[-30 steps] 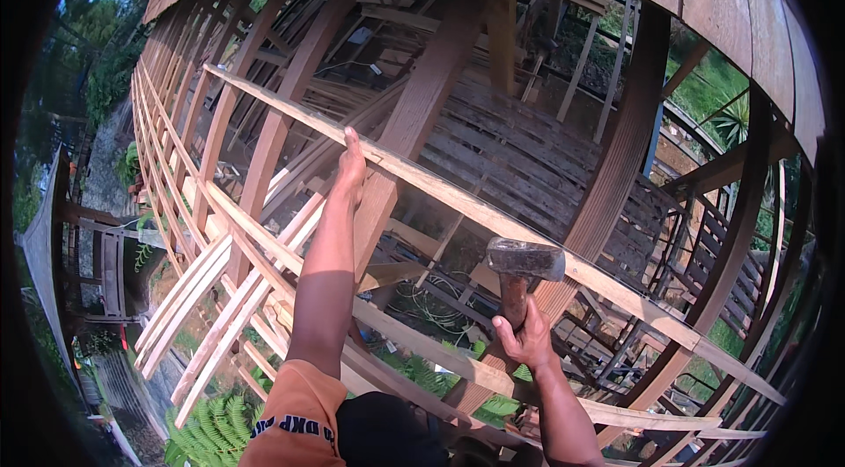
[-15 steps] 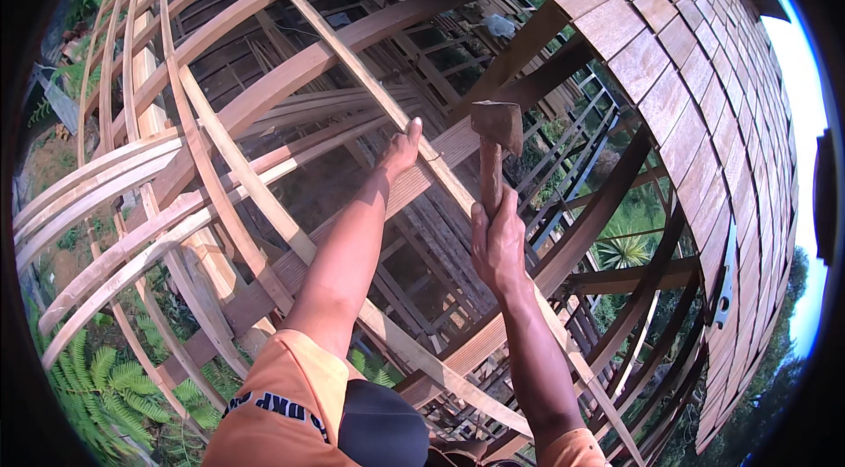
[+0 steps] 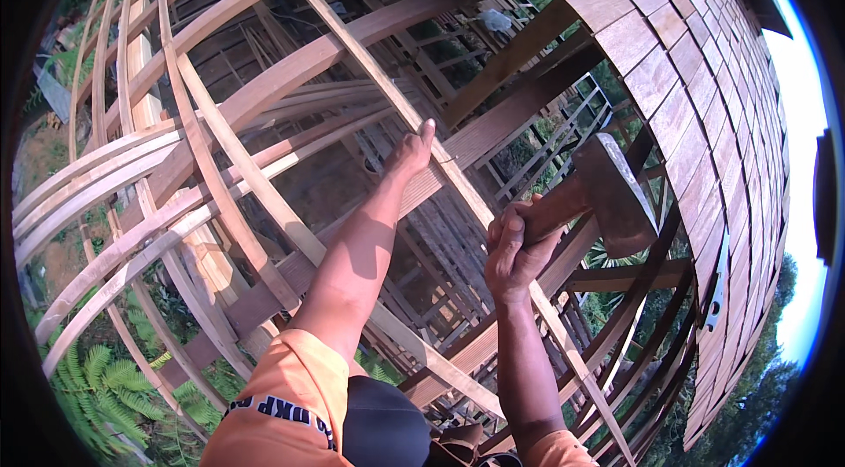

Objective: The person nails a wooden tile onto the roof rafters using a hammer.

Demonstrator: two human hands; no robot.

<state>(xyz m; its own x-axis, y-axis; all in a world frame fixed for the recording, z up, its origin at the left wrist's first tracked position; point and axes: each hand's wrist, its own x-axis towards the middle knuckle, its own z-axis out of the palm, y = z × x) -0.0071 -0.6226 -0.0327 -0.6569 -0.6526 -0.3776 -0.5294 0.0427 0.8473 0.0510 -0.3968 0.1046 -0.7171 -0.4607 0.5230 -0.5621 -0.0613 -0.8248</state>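
Observation:
My left hand (image 3: 410, 154) is closed round a long, narrow wooden batten (image 3: 374, 71), its thumb on top, where the batten crosses a broad rafter (image 3: 488, 128). A tiny nail-like dark mark (image 3: 451, 158) shows on the batten just right of that hand; it is too small to be sure of. My right hand (image 3: 519, 251) grips the wooden handle of a hatchet (image 3: 616, 198). The hatchet is raised toward me above the batten, its heavy head tilted to the right and its bright edge facing right. The fingers' far side on the left hand is partly hidden.
Wooden shingles (image 3: 678, 71) cover the curved roof at right, where a thin metal tool with a holed end (image 3: 715, 300) lies. Curved rafters (image 3: 290, 71) and battens cross with open gaps between them. Ferns (image 3: 110, 388) grow below left. A pale plastic bag (image 3: 495, 21) lies beyond.
My right hand has turned the hatchet from upright to tilted right, bringing its head lower, rightward and closer to me. My left hand keeps its hold on the batten; the view has shifted slightly.

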